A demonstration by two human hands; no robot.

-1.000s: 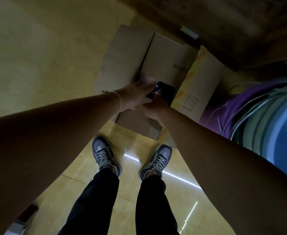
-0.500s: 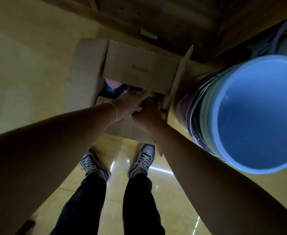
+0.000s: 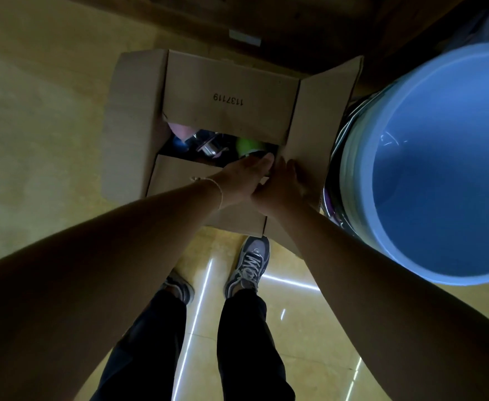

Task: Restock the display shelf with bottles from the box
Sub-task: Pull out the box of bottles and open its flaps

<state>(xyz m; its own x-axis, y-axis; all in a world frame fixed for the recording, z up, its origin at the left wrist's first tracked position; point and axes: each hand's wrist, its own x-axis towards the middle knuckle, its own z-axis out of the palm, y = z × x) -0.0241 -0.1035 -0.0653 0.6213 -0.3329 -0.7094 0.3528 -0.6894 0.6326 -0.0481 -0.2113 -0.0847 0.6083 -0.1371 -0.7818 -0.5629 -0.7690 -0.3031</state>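
A brown cardboard box (image 3: pixel 229 91) stands on the floor in front of my feet, its flaps partly open. Through the gap I see a green bottle (image 3: pixel 249 145), a pink one (image 3: pixel 181 131) and a shiny metal cap (image 3: pixel 208 148); the other contents are dark. My left hand (image 3: pixel 243 178) lies flat over the near flap, fingertips at the edge of the gap beside the green bottle. My right hand (image 3: pixel 285 186) rests with fingers spread on the inner edge of the right flap. Neither hand holds a bottle.
A stack of plastic tubs with a big blue one (image 3: pixel 440 169) on top stands close to the box's right side. The dark wooden base of the shelf (image 3: pixel 295 24) runs behind the box. My shoes (image 3: pixel 249 264) stand on glossy yellow tiles.
The right flap, folded over the box a second ago, has swung up and now lies outward. The gap has widened and shows the bottles. Both hands stayed at the gap's near right corner.
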